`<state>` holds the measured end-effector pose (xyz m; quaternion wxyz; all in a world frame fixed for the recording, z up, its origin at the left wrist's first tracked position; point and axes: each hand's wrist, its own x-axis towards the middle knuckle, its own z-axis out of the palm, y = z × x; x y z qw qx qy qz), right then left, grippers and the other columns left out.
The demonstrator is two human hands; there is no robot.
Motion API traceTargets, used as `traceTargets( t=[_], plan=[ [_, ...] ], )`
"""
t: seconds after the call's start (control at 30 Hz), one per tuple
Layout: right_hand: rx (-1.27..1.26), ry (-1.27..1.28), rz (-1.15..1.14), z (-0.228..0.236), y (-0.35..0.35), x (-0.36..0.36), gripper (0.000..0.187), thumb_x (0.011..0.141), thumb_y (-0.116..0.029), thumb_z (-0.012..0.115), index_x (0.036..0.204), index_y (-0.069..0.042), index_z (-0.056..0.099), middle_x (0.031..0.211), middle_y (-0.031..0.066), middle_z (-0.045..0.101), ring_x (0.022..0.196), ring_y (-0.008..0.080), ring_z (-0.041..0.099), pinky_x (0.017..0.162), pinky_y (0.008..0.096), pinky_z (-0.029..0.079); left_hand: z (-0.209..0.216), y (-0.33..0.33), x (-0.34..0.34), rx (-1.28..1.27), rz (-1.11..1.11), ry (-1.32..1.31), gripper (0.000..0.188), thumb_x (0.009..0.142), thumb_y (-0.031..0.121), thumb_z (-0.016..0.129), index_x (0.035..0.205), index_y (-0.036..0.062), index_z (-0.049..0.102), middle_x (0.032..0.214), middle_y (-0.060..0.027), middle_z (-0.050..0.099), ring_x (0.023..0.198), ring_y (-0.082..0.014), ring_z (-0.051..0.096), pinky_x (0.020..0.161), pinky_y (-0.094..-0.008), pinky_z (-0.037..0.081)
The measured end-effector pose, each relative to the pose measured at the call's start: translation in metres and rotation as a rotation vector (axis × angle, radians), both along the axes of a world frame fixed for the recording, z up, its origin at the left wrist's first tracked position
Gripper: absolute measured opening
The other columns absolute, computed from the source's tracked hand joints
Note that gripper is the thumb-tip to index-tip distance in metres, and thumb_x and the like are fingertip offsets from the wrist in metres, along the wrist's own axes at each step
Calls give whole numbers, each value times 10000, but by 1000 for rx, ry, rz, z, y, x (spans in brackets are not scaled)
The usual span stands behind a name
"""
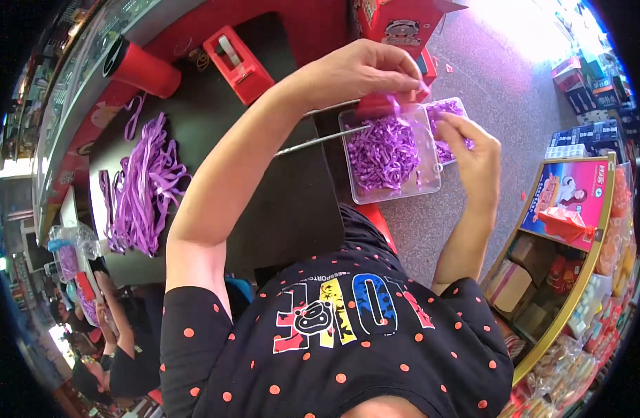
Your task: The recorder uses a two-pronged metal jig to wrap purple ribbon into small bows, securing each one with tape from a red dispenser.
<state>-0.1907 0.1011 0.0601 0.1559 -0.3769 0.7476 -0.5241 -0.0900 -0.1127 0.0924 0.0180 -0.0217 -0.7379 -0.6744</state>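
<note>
Seemingly we're handling a purple ribbon (395, 106), pinched in our left hand (384, 68) near the box (429, 171); our curled right hand's (479, 155) hold is unclear; next probably needs steady control.

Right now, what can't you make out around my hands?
All in the head view:
Purple strip at the left hand: its lower end, too blurred to follow.
Right hand: whether its fingertips pinch anything, too small to tell.
Thin metal rod: its left end, hidden by the left forearm.
Clear container: most of its floor, covered by purple pieces.
Second container: partly hidden by the right hand.
</note>
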Motion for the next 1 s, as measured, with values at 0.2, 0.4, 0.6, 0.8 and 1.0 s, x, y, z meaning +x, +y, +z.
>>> traceTargets(
  t=[0.2, 0.4, 0.6, 0.8, 1.0],
  plan=[
    [-5, -345, 179, -68, -49, -8, 159, 852, -99, 641, 962, 2, 694, 825, 53, 694, 770, 97, 629, 713, 229, 489, -30, -57, 8, -580, -79, -168, 234, 899, 223, 575, 951, -2, 615, 868, -43, 640, 829, -124, 574, 764, -283, 452],
    [-92, -734, 331, -108, -84, 23, 202, 882, -135, 619, 1003, 19, 666, 842, 66, 680, 774, 112, 630, 713, 230, 513, -47, -71, 36, -845, -54, -288, 252, 861, 238, 559, 929, 2, 614, 962, -133, 579, 961, -258, 542, 849, -340, 427],
    [-59, -771, 302, -116, -97, 42, 205, 885, -162, 621, 985, 12, 663, 819, 66, 671, 731, 108, 620, 650, 234, 504, -65, -69, 41, -1096, 42, -210, 196, 841, 176, 534, 912, 16, 621, 982, -144, 564, 987, -318, 511, 884, -376, 415],
    [-106, -826, 297, -125, -101, 54, 213, 885, -180, 621, 990, -1, 667, 812, 60, 669, 711, 103, 612, 618, 230, 487, -69, -57, 54, -976, 339, 63, 165, 830, 78, 548, 960, 16, 628, 1045, -143, 571, 1047, -320, 524, 898, -372, 427],
    [-111, -808, 339, -135, -96, 51, 286, 910, -247, 590, 1039, 0, 650, 822, 50, 665, 745, 107, 611, 662, 238, 480, -50, -28, 59, -716, 363, -92, 171, 827, 137, 617, 924, 1, 651, 924, -134, 632, 917, -295, 605, 819, -350, 466]
  ],
)
